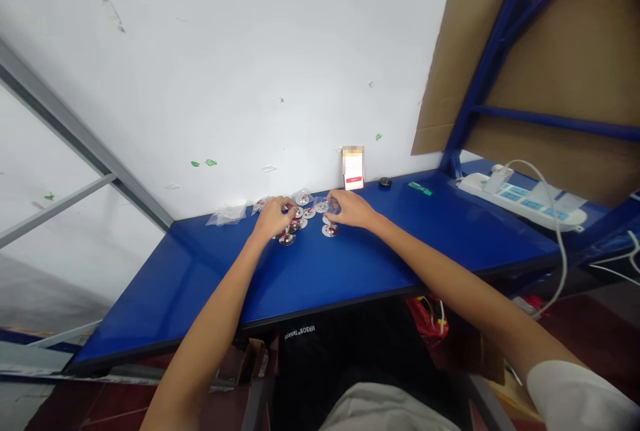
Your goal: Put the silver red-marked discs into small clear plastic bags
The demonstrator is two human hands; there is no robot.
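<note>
Small round silvery discs with red marks [287,239] lie in a loose cluster on the blue tabletop [310,278]. My left hand [273,219] is at the left of the cluster, its thumb and fingers closed on the edge of one disc [298,213]. Just to the right, my right hand [351,210] pinches a clear plastic bag [320,205] that seems to have a disc inside. Below its thumb sits another disc [330,230]. Another bagged disc [303,197] lies behind the cluster. What the discs are is too small to tell.
Flat clear plastic bags [227,215] lie left of the cluster. A phone with a lit screen [353,168] leans on the white wall. Right of it are a small black round object [385,182], a green piece [420,188] and a white power strip [520,202] with cables.
</note>
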